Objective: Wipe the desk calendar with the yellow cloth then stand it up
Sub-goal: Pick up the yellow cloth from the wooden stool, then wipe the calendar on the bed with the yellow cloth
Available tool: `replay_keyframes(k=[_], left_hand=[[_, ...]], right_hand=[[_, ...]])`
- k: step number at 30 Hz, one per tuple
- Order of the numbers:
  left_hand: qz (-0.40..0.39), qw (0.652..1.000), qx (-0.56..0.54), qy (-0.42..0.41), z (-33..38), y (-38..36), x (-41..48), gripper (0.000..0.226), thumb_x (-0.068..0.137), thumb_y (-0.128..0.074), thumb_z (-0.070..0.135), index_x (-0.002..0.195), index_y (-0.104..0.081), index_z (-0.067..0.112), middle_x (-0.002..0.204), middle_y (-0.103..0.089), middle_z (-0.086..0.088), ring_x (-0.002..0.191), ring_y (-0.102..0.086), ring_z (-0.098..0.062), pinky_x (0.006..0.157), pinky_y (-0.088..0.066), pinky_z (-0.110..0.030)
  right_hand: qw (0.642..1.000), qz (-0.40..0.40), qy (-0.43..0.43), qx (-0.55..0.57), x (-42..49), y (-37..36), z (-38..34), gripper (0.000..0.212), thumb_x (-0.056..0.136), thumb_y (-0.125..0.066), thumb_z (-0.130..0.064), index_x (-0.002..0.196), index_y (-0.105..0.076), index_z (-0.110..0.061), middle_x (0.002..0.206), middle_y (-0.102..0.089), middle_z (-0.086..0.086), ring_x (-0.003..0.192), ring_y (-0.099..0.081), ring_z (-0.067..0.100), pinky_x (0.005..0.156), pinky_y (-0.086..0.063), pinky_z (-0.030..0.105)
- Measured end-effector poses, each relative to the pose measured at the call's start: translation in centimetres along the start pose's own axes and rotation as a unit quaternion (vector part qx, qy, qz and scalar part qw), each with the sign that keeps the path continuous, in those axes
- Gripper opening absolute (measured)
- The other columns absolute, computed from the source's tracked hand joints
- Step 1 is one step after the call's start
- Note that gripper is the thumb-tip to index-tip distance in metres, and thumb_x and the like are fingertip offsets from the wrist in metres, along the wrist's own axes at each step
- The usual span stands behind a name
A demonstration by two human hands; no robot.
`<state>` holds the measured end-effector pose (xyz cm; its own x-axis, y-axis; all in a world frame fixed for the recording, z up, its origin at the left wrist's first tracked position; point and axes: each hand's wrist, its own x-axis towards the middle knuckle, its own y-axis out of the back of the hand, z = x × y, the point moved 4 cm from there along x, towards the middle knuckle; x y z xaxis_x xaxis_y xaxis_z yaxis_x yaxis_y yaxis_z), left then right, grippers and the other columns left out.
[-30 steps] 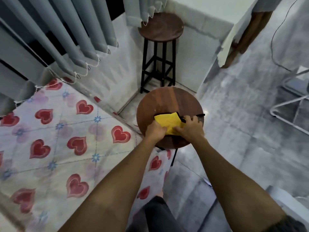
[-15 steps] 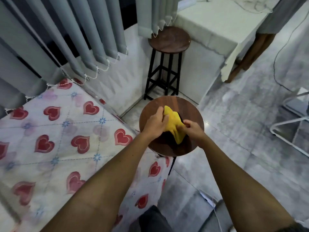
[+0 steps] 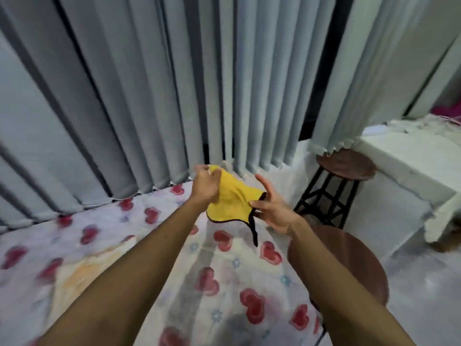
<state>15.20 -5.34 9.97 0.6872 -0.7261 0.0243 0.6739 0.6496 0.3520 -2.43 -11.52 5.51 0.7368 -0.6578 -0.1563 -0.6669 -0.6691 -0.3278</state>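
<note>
The yellow cloth [image 3: 230, 201], edged in black, hangs in the air above the heart-print sheet. My left hand [image 3: 205, 187] grips its upper left corner. My right hand [image 3: 270, 208] pinches the cloth's right edge between thumb and forefinger, the other fingers spread. A black strip dangles from that edge. No desk calendar shows anywhere in this view. The picture is blurred by motion.
A bed with a heart-print sheet [image 3: 154, 265] fills the lower left. A round brown stool [image 3: 349, 265] stands under my right forearm, a second stool [image 3: 345, 164] farther back. Grey vertical blinds [image 3: 149, 96] hang behind; a white cloth-covered table [image 3: 409, 166] is at right.
Both hands lifted the yellow cloth off the near stool and carried it up and left over the bed. The view swung upward toward the blinds.
</note>
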Motion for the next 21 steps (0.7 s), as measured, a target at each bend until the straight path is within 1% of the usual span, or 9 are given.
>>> replay_keyframes(k=[2,4,6,9,11,13,15,18,21], left_hand=[[-0.028,0.994,-0.071,0.076,-1.2,5.1,-0.6,0.058,0.09,-0.059,0.029,0.133,-0.027,0.004,0.099,-0.055,-0.011,0.085,-0.056,-0.022,0.066,-0.049,-0.025],[-0.109,0.983,-0.101,0.105,-2.1,9.3,-1.5,0.069,0.084,-0.068,0.016,0.135,-0.022,0.01,0.109,-0.053,-0.017,0.091,-0.056,-0.024,0.078,-0.052,-0.037],[-0.175,0.981,-0.02,0.076,-2.8,13.5,-2.7,0.069,0.078,-0.072,0.004,0.131,-0.028,0.016,0.101,-0.053,-0.018,0.083,-0.057,-0.025,0.071,-0.053,-0.039],[-0.193,0.978,0.056,0.054,-3.8,18.0,-4.2,0.058,0.078,-0.071,0.0,0.126,-0.04,0.014,0.098,-0.052,-0.015,0.076,-0.055,-0.022,0.064,-0.049,-0.035],[-0.182,0.974,0.136,0.027,-4.6,20.6,-5.0,0.054,0.08,-0.07,0.006,0.128,-0.046,0.01,0.109,-0.054,-0.013,0.088,-0.056,-0.022,0.071,-0.049,-0.031],[-0.154,0.956,0.25,-0.01,-5.2,22.7,-5.2,0.054,0.082,-0.07,0.013,0.13,-0.048,0.008,0.12,-0.056,-0.013,0.103,-0.056,-0.025,0.079,-0.047,-0.03],[-0.127,0.932,0.339,-0.028,-5.6,24.7,-5.6,0.053,0.083,-0.069,0.02,0.131,-0.049,0.007,0.127,-0.056,-0.017,0.113,-0.054,-0.03,0.088,-0.047,-0.034],[-0.109,0.885,0.449,-0.059,-6.1,26.6,-6.4,0.046,0.086,-0.064,0.027,0.126,-0.052,0.006,0.125,-0.059,-0.02,0.114,-0.053,-0.035,0.089,-0.044,-0.037],[-0.098,0.884,0.451,-0.07,-7.1,28.4,-6.9,0.041,0.09,-0.058,0.031,0.125,-0.054,0.011,0.122,-0.058,-0.023,0.112,-0.052,-0.038,0.088,-0.043,-0.039]], right_hand=[[1.0,-0.013,0.025,-0.005,1.2,-4.9,-0.4,0.07,0.085,-0.058,0.012,0.137,-0.04,-0.032,0.089,-0.062,0.01,0.073,-0.064,0.019,0.058,-0.054,0.031],[0.999,0.02,0.036,0.011,2.2,-8.8,-0.6,0.059,0.09,-0.054,0.007,0.138,-0.041,-0.025,0.1,-0.061,0.011,0.076,-0.062,0.02,0.062,-0.054,0.034],[0.999,0.041,0.029,0.016,2.9,-12.5,-0.4,0.05,0.096,-0.05,-0.003,0.141,-0.037,-0.022,0.106,-0.057,0.013,0.079,-0.061,0.021,0.066,-0.054,0.035],[1.0,-0.014,-0.026,-0.001,2.7,-17.2,0.3,0.052,0.094,-0.059,-0.022,0.138,-0.033,-0.031,0.104,-0.062,0.004,0.077,-0.071,0.017,0.06,-0.058,0.034],[0.994,-0.064,-0.035,-0.085,2.4,-19.7,1.1,0.065,0.087,-0.068,-0.011,0.136,-0.036,-0.038,0.104,-0.064,0.009,0.079,-0.072,0.02,0.063,-0.06,0.036],[0.976,-0.108,-0.03,-0.187,2.0,-22.0,1.9,0.073,0.08,-0.069,0.007,0.138,-0.043,-0.029,0.1,-0.063,0.012,0.082,-0.068,0.023,0.072,-0.059,0.039],[0.947,-0.136,-0.038,-0.288,1.6,-24.6,2.9,0.072,0.077,-0.069,0.011,0.138,-0.047,-0.021,0.1,-0.058,0.006,0.084,-0.061,0.019,0.074,-0.057,0.035],[0.896,-0.128,-0.039,-0.424,1.0,-27.8,4.2,0.045,0.079,-0.071,0.002,0.121,-0.06,-0.008,0.096,-0.06,0.0,0.076,-0.057,0.008,0.058,-0.05,0.013],[0.849,-0.079,-0.024,-0.522,1.2,-29.6,4.9,0.022,0.082,-0.068,-0.012,0.103,-0.065,-0.006,0.093,-0.059,0.009,0.071,-0.055,0.014,0.052,-0.044,0.017]])
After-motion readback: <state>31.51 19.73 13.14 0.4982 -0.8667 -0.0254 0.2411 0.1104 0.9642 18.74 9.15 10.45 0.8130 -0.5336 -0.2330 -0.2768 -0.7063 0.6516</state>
